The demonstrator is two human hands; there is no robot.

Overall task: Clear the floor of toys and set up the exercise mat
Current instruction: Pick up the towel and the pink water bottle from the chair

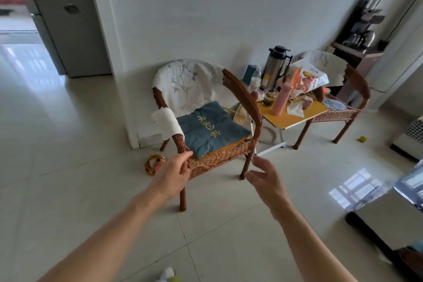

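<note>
Tiles [96, 190], pale and glossy, white wall behind; two wicker chairs [206, 121], one yellow toy [153, 163] on floor (beside chair leg). Left hand [172, 175] and right hand [266, 182] reach out, fingers spread, holding nothing.

Pale tiled floor [87, 190] bears a wicker chair [212, 126], yellow ring toy [153, 164] and small yellow toy [362, 138]
</note>
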